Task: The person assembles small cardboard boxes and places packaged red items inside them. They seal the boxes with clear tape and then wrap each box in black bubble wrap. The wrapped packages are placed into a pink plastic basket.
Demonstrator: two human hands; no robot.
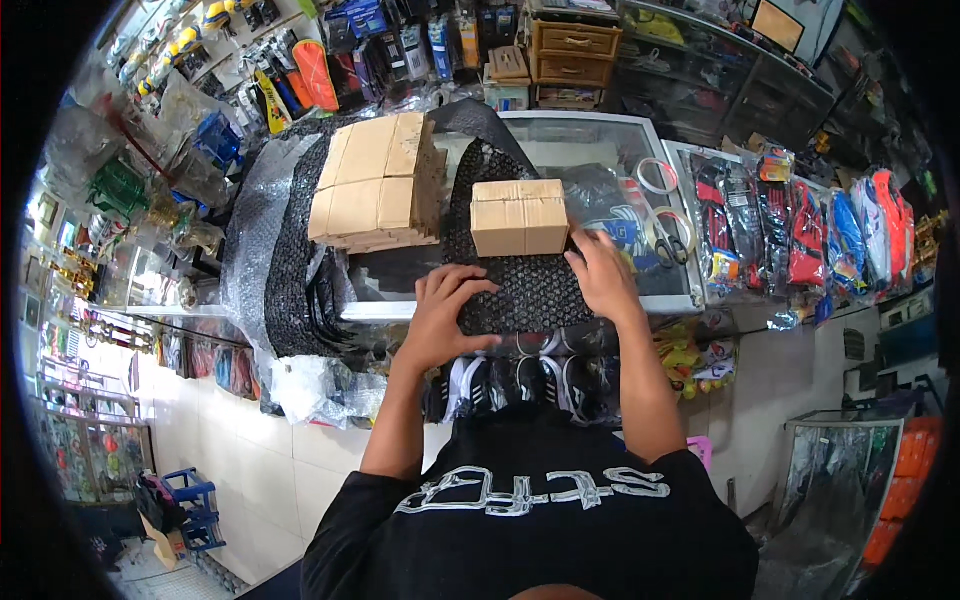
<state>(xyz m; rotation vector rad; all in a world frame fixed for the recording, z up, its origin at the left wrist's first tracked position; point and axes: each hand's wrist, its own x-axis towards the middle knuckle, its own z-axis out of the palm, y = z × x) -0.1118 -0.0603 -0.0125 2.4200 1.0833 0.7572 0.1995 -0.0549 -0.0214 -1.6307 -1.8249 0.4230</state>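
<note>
A small closed brown cardboard box (520, 228) sits on a strip of black bubble wrap (530, 290) laid across a glass-topped counter. My left hand (448, 310) is on the near left part of the wrap, its fingers spread and thumb apart, holding nothing. My right hand (606, 278) is at the box's right side, fingers apart with their tips close to its lower right corner; whether they touch the box I cannot tell. Left of the box, a stack of flat folded cardboard boxes (370, 180) rests on the counter.
Rolls of tape (657, 177) and scissors (672, 240) lie at the counter's right. More bubble wrap (255, 240) hangs over its left end. Packaged gloves (808, 230) cover the adjoining counter. Shoes (530, 380) stand below the front edge. A blue stool (195, 505) is on the floor behind left.
</note>
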